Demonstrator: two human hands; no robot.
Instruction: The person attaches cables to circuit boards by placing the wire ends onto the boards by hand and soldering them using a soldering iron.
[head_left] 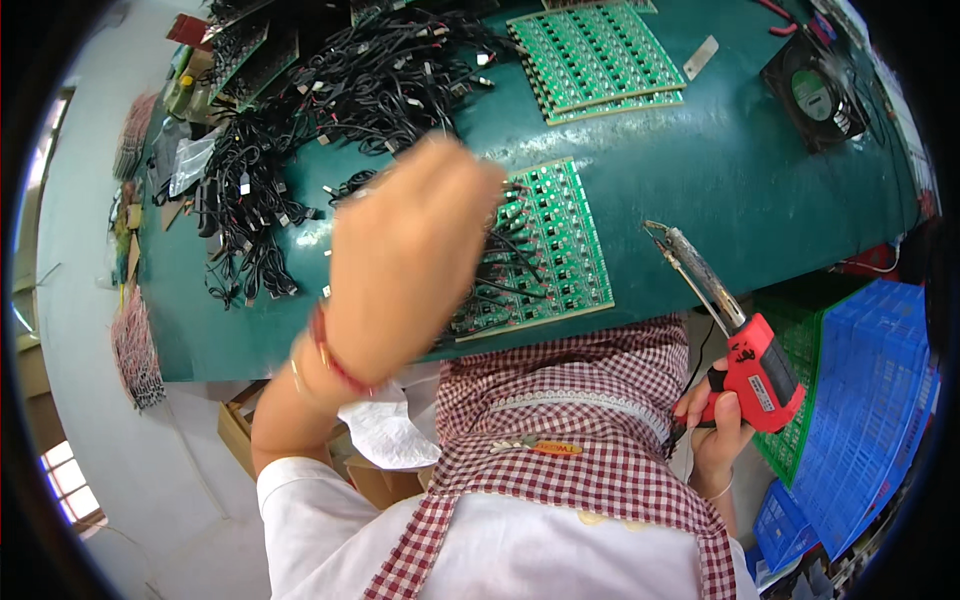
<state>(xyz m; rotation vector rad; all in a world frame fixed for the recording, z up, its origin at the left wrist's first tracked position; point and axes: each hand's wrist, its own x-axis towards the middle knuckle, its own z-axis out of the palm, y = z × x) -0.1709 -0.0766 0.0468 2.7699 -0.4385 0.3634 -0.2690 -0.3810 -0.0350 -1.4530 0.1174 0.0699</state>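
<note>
My left hand [410,240] is raised over the bench, smeared by motion. Its fingers curl under in a closed shape, and whatever they hold is hidden behind the hand. Partly covered by it is a green circuit board panel [572,235], with several black cables [515,262] lying across its left side. At the lower right, beside my apron, my right hand [722,428] grips a red soldering gun [757,375]. The gun's metal tip [655,228] points up and left, over the bench to the right of the panel.
Black USB cables [375,75] lie in a large heap at the far left, with another bunch [250,200] nearer. A stack of green panels [600,60] sits at the back. A black fan [815,95] stands far right; blue crates [875,400] are beside the bench [700,180].
</note>
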